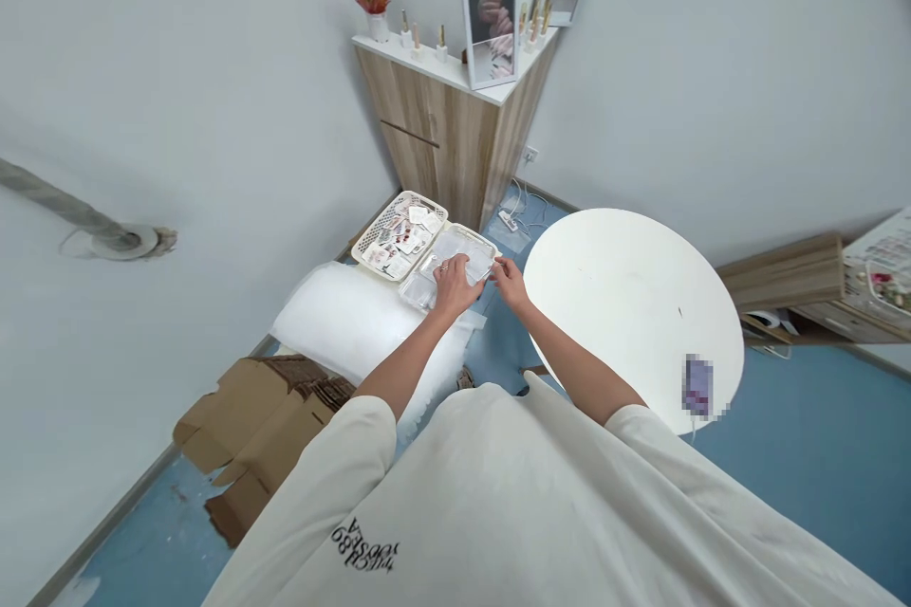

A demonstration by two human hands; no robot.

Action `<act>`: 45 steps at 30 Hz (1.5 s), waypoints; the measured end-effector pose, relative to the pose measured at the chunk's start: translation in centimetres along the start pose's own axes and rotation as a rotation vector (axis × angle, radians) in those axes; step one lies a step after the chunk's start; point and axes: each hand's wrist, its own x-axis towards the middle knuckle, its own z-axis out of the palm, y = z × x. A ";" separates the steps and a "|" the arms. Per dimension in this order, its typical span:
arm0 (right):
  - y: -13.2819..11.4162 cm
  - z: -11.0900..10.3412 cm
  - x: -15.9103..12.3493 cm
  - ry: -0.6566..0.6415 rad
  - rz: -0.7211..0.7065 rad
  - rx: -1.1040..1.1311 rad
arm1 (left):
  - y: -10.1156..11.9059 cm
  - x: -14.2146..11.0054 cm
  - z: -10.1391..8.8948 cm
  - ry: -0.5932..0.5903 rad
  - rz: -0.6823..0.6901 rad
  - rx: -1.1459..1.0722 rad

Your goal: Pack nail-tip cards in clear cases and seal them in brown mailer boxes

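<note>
The near basket sits in front of me, with clear plastic lying in it. I judge this plastic light, thin and slippery, prone to crease under pressure; grip it at an edge, and take the basket by its stiff rim.

My left hand rests over the plastic, fingers partly spread, thumb apart; I cannot tell whether it grips anything. My right hand is at the basket's right corner, fingers curled close together; what they hold, if anything, I cannot make out.

Adjacent on the left is a second basket of small cards. White wrap lies nearer me, then folded cardboard. A wooden cabinet stands behind.
</note>
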 end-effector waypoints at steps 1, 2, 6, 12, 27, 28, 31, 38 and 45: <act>0.3 -1.2 -0.3 0.025 -0.001 0.005 | 0.9 -0.1 1.0 -0.030 0.033 -0.006; 0.7 -2.6 -0.6 0.049 -0.001 0.008 | 1.8 -0.2 2.1 -0.064 0.065 -0.005; 3.1 -8.6 -2.7 0.132 0.032 0.022 | 5.8 -1.1 6.8 -0.208 0.160 0.047; 8.1 -19.0 -6.6 0.208 0.167 0.080 | 11.6 -3.1 15.0 -0.388 0.329 0.122; 23.2 -38.3 -13.1 0.327 0.641 -0.086 | 18.9 -9.8 35.3 -0.777 -0.036 -0.013; 24.0 -38.7 -13.3 0.322 0.660 -0.098 | 19.2 -10.3 35.8 -0.803 -0.054 -0.018; 25.7 -39.4 -13.7 0.309 0.698 -0.115 | 19.8 -11.3 36.9 -0.850 -0.088 -0.020; 26.5 -40.6 -14.6 0.275 0.668 -0.179 | 21.1 -11.7 38.4 -0.953 -0.184 -0.017; 25.1 -42.2 -13.4 0.186 0.422 -0.375 | 22.1 -12.9 39.3 -0.983 -0.306 -0.081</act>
